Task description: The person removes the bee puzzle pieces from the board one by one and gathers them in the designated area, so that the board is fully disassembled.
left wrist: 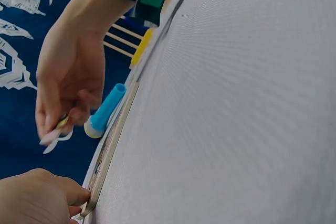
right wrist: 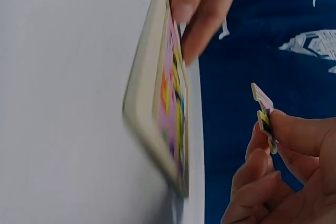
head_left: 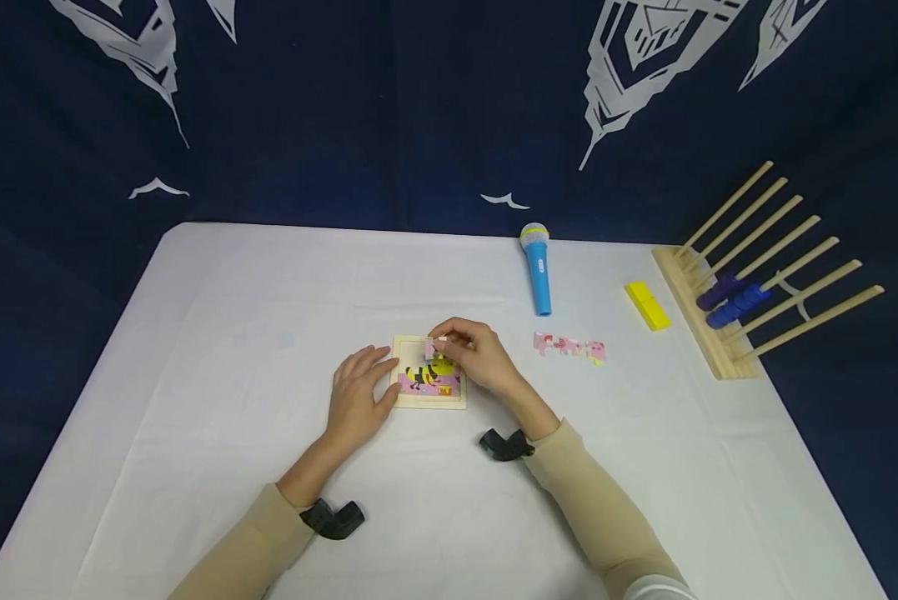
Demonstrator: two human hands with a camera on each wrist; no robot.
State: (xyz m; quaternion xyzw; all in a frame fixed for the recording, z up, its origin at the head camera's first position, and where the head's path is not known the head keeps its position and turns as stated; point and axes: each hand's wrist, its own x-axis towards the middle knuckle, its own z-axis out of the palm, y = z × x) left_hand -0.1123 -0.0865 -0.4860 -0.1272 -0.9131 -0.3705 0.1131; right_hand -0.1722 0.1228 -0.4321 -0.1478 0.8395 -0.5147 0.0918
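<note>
A square wooden puzzle board (head_left: 428,401) with a pale rim lies on the table, a bee picture on pink partly filling it. My left hand (head_left: 360,396) rests at the board's left edge, its fingers spread and fairly straight, thumb and fingertips touching the rim. My right hand (head_left: 479,354) pinches a puzzle piece (right wrist: 266,121) between thumb and fingers, raised above the board's upper right part. The piece is pink with yellow and black. In the left wrist view the right hand (left wrist: 73,85) holds it above the board's rim (left wrist: 113,153).
Right of the board lie several loose pink puzzle pieces (head_left: 569,346). A blue toy microphone (head_left: 539,275) lies behind them. Farther right are a yellow block (head_left: 647,305) and a wooden rack (head_left: 699,321) with upright rods and blue and purple beads. A dark patterned cloth (head_left: 388,108) hangs behind the table.
</note>
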